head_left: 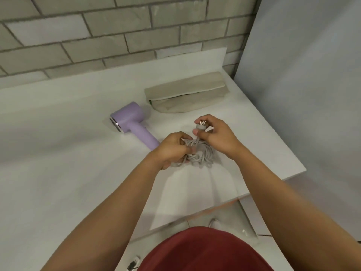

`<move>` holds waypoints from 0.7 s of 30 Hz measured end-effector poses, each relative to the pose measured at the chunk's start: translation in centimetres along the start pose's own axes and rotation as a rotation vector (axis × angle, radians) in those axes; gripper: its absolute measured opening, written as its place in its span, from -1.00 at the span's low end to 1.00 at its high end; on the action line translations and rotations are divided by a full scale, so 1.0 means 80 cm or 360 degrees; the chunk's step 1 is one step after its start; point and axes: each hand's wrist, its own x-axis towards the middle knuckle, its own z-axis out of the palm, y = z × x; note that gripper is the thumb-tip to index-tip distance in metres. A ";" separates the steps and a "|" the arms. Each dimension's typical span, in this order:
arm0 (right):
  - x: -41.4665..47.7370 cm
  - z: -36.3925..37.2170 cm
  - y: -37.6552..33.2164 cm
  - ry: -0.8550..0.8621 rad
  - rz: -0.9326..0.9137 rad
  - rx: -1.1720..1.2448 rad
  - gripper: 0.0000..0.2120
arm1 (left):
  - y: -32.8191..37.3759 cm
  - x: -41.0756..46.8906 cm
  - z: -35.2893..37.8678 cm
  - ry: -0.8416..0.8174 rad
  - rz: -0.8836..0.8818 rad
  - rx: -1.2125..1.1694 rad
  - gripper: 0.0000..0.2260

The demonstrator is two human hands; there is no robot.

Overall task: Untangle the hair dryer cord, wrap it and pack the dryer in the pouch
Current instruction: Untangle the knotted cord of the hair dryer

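At centre frame the right hand (215, 133) pinches the plug (200, 125) while the left hand (172, 149) clutches the tangled cord (201, 153), which looks soft and limp, best worked from the plug end.

You are standing at what looks like a home bathroom or dressing corner: a plain white counter (58, 153) runs along a wall of grey brick-laid tiles (97, 36), with a lilac hair dryer (129, 119) and a beige fabric pouch (185, 90) lying on it.
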 end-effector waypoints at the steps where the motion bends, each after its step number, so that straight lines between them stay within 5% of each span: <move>1: 0.001 -0.010 -0.004 0.0036 -0.0035 0.0008 -0.80 | 0.005 0.004 0.004 0.0048 0.0061 -0.0035 -0.66; 13: -0.005 -0.107 0.020 -0.0037 -0.0206 -0.0359 -0.75 | 0.053 0.033 0.037 0.0309 0.0277 -0.0565 -0.88; 21: 0.008 -0.120 0.025 0.0017 -0.0180 -0.0018 -0.79 | 0.055 0.036 0.041 0.0378 0.0500 -0.0239 -0.82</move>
